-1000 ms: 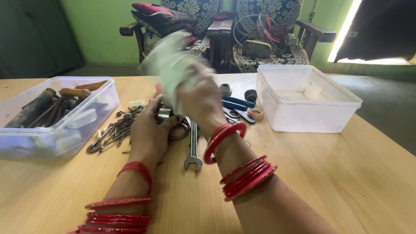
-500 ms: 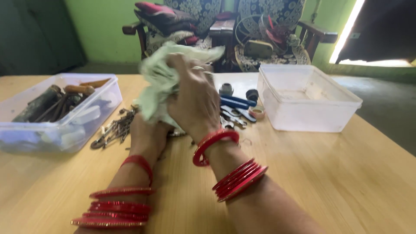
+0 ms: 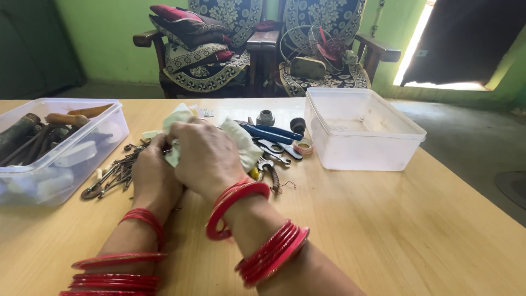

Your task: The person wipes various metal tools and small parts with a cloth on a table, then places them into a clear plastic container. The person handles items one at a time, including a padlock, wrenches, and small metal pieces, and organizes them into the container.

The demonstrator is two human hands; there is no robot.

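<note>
Sitting at the table's (image 3: pixel 383 230) left edge: a clear plastic box (image 3: pixel 82 156) holding dark tools and wooden handles. Lying just right of that box, near the middle of the table: a heap of nails and hooks (image 3: pixel 112 172). Resting beside the heap: the left hand (image 3: pixel 154 178), fingers curled under the pale green cloth (image 3: pixel 241 143); whether gripping anything beneath it, cannot tell. Pressing down over the left hand and partly covering it: the right hand (image 3: pixel 205 156), fingers clenched on the cloth, holding it bunched against the table's middle. Circling both wrists and forearms: red bangles (image 3: pixel 271 252). Peeking out just right of the cloth: small spanners (image 3: pixel 274 156) and blue-handled pliers (image 3: pixel 271 133). Lying towards the far edge behind them: a grey fitting (image 3: pixel 266 117) and a black knob (image 3: pixel 297 124). Standing near the right edge, well apart from both hands: a second, clear box (image 3: pixel 361 131).
</note>
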